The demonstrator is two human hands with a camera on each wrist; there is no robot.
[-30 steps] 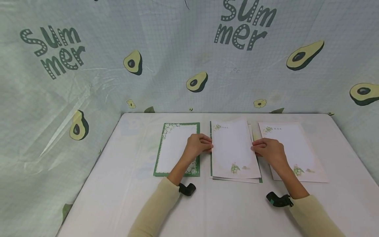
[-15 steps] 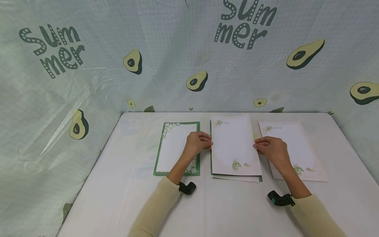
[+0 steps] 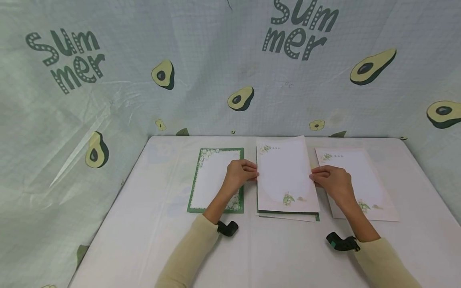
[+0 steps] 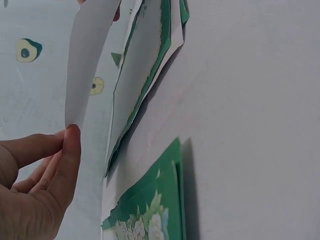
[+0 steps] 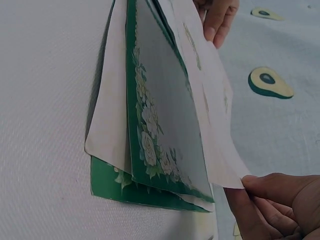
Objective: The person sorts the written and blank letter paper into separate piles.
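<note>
OK, left to right, clock centred on the middle pile (image 3: 286, 216), 12 = far side. Table (image 3: 162, 180) is white; backdrop (image 3: 201, 116) fills 12, pale cloth with avocado prints and "summer" lettering.

At 9: green-bordered sheet (image 3: 212, 176), floral frame, lying flat. Left wrist view shows more than one layer at its edge. Black wrist camera (image 3: 227, 229) at 8, by the cuff of the cream left sleeve (image 3: 187, 252).

Left hand (image 3: 239, 175), also at 9, reaches across that sheet; thumb and fingertips clamped on the left edge of the top sheet (image 3: 286, 172).

Top sheet is pale pink-white, plant prints at its own 11 and 5. Held up over the middle pile, gap visible in both wrist views. Pile mixes green-bordered and pale sheets, edges uneven at 6, green corner sticking out at 5. Exact count: can't tell.

Right hand (image 3: 333, 182) at 3: thumb and fingers pinched on the top sheet's right edge. Second wrist camera (image 3: 342, 242) at 4, next to the cream right sleeve (image 3: 385, 260).

Far right, also 3: pale sheet (image 3: 354, 176), matching plant prints, flat, partly behind the right hand.
</note>
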